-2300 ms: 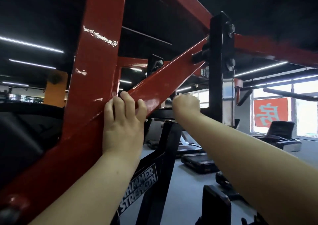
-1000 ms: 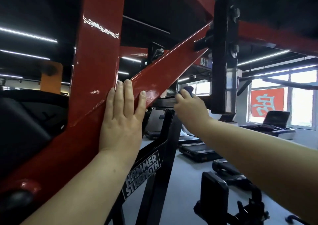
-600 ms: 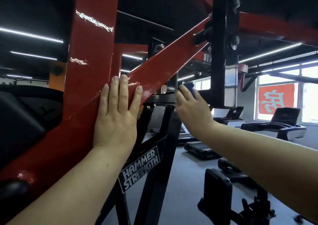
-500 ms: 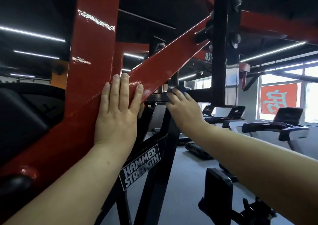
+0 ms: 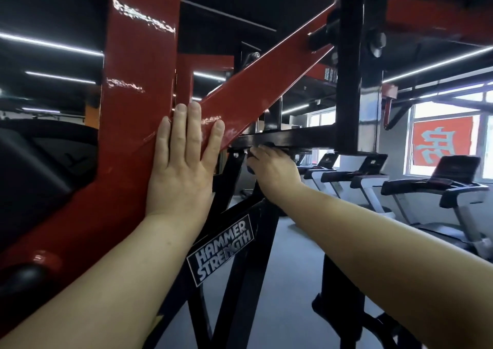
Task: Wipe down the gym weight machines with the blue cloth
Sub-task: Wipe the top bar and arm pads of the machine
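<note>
Your blue cloth (image 5: 251, 169) barely shows: only a dark blue edge peeks out below your right hand (image 5: 273, 168), just under the black crossbar (image 5: 288, 137) of the Hammer Strength machine. Your right hand is curled around that cloth, knuckles up, pressed against the underside of the crossbar near its bolts. Your left hand (image 5: 181, 165) lies flat, fingers straight and together, palm against the red diagonal beam (image 5: 253, 81) where it meets the red upright (image 5: 141, 63). Below, the black leg carries the white Hammer Strength label (image 5: 222, 250). Off to your right, a row of treadmills (image 5: 400, 185) stands beneath windows with a red banner (image 5: 442, 140).
</note>
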